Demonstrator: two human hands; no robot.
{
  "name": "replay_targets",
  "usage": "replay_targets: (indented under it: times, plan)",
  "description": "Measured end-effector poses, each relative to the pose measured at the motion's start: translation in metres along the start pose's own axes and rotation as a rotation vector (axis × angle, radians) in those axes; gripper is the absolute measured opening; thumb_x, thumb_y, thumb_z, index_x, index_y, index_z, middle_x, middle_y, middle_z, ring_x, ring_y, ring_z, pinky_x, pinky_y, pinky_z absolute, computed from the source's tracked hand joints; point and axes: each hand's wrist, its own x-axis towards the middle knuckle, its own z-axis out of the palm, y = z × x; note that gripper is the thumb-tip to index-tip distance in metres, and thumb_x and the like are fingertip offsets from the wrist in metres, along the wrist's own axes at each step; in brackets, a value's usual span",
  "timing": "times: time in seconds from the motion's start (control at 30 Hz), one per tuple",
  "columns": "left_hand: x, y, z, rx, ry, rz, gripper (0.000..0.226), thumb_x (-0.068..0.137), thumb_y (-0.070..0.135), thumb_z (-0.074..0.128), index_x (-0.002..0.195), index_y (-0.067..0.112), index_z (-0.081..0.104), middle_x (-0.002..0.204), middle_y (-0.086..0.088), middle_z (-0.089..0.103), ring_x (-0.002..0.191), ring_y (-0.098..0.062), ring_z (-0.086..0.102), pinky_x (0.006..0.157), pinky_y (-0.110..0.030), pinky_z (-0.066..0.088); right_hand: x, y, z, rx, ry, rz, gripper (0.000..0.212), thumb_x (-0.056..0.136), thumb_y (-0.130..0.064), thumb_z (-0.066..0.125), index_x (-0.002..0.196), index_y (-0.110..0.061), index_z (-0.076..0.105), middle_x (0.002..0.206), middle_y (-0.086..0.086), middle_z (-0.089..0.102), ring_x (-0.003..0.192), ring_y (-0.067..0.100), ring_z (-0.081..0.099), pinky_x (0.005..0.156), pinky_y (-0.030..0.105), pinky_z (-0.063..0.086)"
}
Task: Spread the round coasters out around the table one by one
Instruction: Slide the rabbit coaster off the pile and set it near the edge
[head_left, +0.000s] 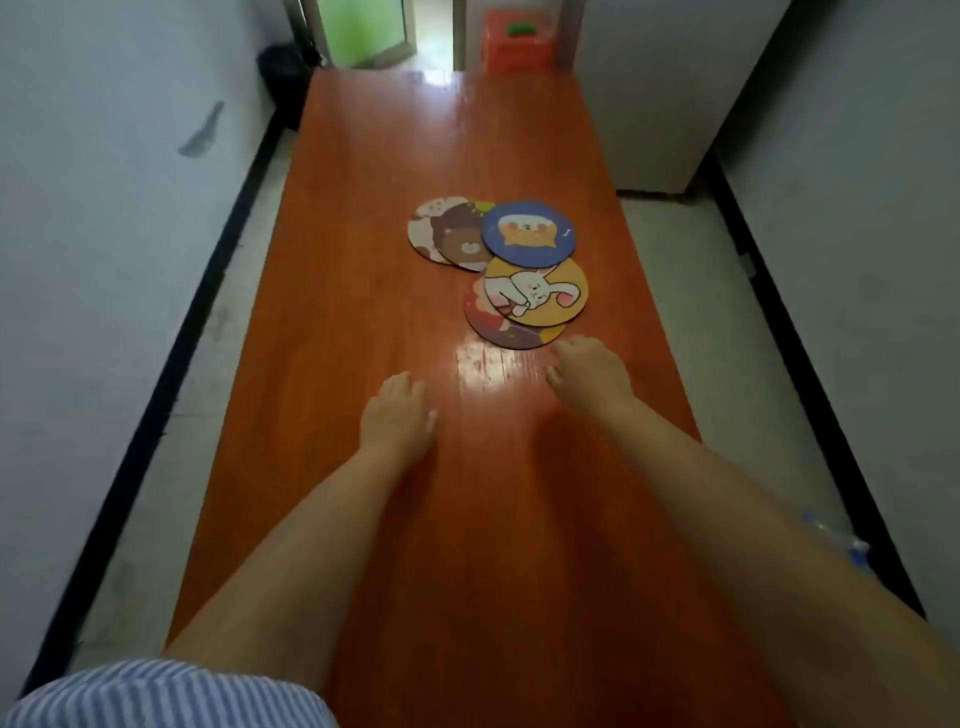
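My striped sleeve (156, 691) sits nearest, both hands empty over the tabletop (363, 208), left hand (397, 415) and right hand (589, 374) fingers loosely curled, right almost touching the overlapped coasters (519, 260); I judge nothing spread yet, so next I pinch the nearest

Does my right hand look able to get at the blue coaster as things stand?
Probably yes. The right hand sits just short of the pile, and the blue coaster lies on top at the far side, uncovered. Nothing stands between them but the flat yellow coaster.
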Motion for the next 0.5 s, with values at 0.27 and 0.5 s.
replay_targets:
  times: [0.27,0.5]
  plan:
    - [0.026,-0.011,0.048,-0.008,-0.009,-0.061,0.059,0.092,0.047,0.029,0.143,0.019,0.018,0.157,-0.007,0.012,0.144,-0.02,0.003,0.117,-0.041,0.004,0.089,0.015,0.035,0.028,0.04,-0.03,0.035,0.087,-0.023,0.059,0.114,-0.001,0.055,0.119,0.018,0.057,0.11,0.033,0.052,0.086,0.04,0.046]
    - [0.03,-0.013,0.052,-0.001,0.053,-0.025,0.058,0.09,0.046,0.034,0.14,0.018,0.026,0.154,-0.008,0.021,0.144,-0.021,0.01,0.116,-0.041,0.007,0.112,0.021,0.05,-0.086,0.105,-0.101,0.007,0.077,-0.002,0.063,0.08,0.004,0.063,0.087,0.023,0.064,0.08,0.034,0.061,0.058,0.036,0.049]
